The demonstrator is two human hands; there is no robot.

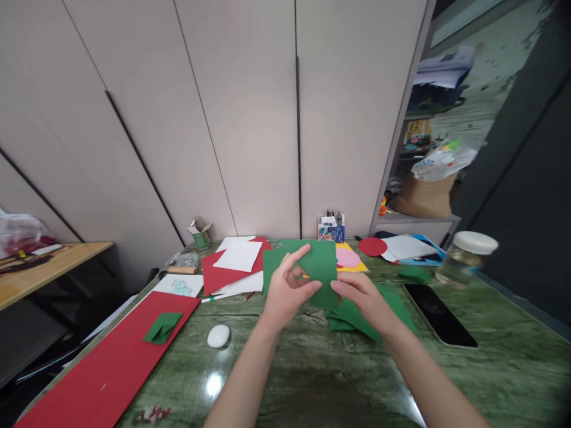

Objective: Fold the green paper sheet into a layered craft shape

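Note:
A green sheet of paper (325, 258) is held up over the table, its face toward me. My left hand (288, 291) grips it near the lower middle, with the index finger stretched up across the paper and the thumb pointing right. At the lower right edge, my right hand (363, 297) pinches the same sheet between thumb and fingers. Behind and below the right hand lie more green paper pieces (399, 306). A folded green piece (163, 328) rests on a long red sheet (120, 351) at the left.
A white rounded object (218, 336) sits left of my forearm. On the right are a black phone (439, 315) and a lidded jar (466, 261). Red and white papers (238, 255), a pen box (331, 229) and a red paper circle (373, 246) lie toward the cabinet (250, 119).

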